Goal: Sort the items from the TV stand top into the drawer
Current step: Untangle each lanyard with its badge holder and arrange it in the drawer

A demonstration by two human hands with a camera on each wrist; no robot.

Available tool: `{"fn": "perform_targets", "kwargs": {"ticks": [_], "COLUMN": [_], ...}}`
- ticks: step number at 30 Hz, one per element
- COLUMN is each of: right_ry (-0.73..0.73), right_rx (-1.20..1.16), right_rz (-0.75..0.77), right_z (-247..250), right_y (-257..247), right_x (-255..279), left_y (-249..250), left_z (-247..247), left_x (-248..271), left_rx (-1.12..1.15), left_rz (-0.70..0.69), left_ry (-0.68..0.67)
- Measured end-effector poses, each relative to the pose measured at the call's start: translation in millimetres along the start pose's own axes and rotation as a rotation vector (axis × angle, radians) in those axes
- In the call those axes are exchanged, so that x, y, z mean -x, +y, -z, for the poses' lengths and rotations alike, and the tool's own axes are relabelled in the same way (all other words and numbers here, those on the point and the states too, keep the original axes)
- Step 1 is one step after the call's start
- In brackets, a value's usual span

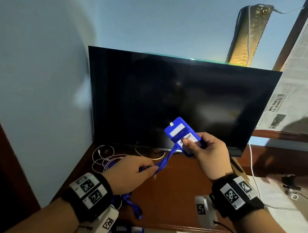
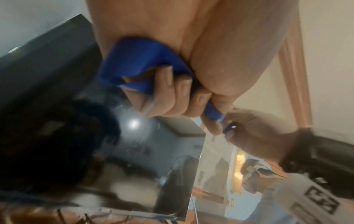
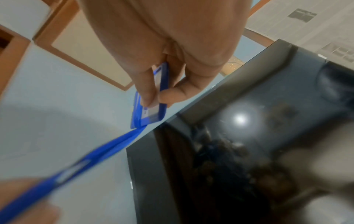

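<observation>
A blue ID card holder [image 1: 180, 134] with a white label is held up in front of the TV, above the brown TV stand top [image 1: 171, 198]. My right hand [image 1: 193, 145] pinches its lower end between thumb and fingers [image 3: 153, 94]. Its blue lanyard strap [image 1: 162, 163] runs down-left to my left hand [image 1: 146, 169], whose curled fingers grip the strap [image 2: 143, 66]. More strap [image 1: 135, 208] hangs below my left wrist. The card holder [image 3: 151, 104] shows edge-on in the right wrist view. No drawer is in view.
A black TV [image 1: 177, 103] stands at the back of the stand. White cables [image 1: 103, 160] lie coiled at the stand's back left. A white cord [image 1: 253, 165] runs down on the right. Newspaper [image 1: 299, 80] covers the right wall.
</observation>
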State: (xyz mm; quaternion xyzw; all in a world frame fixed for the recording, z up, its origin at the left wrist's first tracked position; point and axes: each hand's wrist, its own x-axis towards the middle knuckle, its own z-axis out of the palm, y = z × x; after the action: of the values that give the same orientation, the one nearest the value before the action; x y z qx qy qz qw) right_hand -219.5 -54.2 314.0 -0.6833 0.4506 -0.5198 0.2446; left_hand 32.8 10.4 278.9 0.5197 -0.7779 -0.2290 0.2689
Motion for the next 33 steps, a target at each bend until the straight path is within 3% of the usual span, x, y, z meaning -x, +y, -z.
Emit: {"fn": "perform_targets", "kwargs": {"ticks": [3, 7, 9, 12, 15, 17, 19, 22, 24, 27, 29, 31, 33], "right_ry": [-0.061, -0.319, -0.395, -0.419, -0.318, -0.225, -0.182, -0.259, -0.336, -0.370, -0.367, -0.335, -0.298], "right_rx": [0.155, -0.102, -0.198, -0.188, -0.092, -0.011, 0.049, 0.018, -0.052, -0.122, -0.198, -0.246, -0.243], "right_rz": [-0.048, -0.077, -0.066, -0.071, -0.098, -0.107, -0.110, -0.077, -0.024, 0.053, 0.081, 0.076, 0.074], "right_z": [-2, -4, -2, 4, 12, 19, 22, 13, 2, -13, -16, -15, -9], "right_y": [21, 21, 18, 22, 35, 42, 41, 25, 8, -19, -34, -41, -41], "right_x": [4, 16, 21, 26, 29, 26, 22, 18, 15, 7, 0, -9, -17], "left_y": [23, 26, 8, -27, -44, -52, -59, -62, -55, -29, -20, -14, -6], "left_z": [14, 46, 68, 105, 138, 152, 156, 139, 114, 66, 34, 10, 3], "left_x": [16, 7, -2, -5, 5, 13, 16, 15, 8, -5, -11, -16, -20], "left_rx": [-0.038, -0.144, -0.253, -0.425, -0.525, -0.585, -0.661, -0.684, -0.464, -0.101, 0.259, 0.585, 0.781], "left_rz": [-0.048, -0.070, -0.003, 0.183, 0.248, 0.332, 0.406, 0.483, 0.425, 0.214, 0.073, 0.002, 0.025], "left_ry": [0.039, 0.230, 0.269, 0.344, 0.459, 0.437, 0.334, 0.140, 0.022, -0.159, -0.281, -0.256, -0.087]}}
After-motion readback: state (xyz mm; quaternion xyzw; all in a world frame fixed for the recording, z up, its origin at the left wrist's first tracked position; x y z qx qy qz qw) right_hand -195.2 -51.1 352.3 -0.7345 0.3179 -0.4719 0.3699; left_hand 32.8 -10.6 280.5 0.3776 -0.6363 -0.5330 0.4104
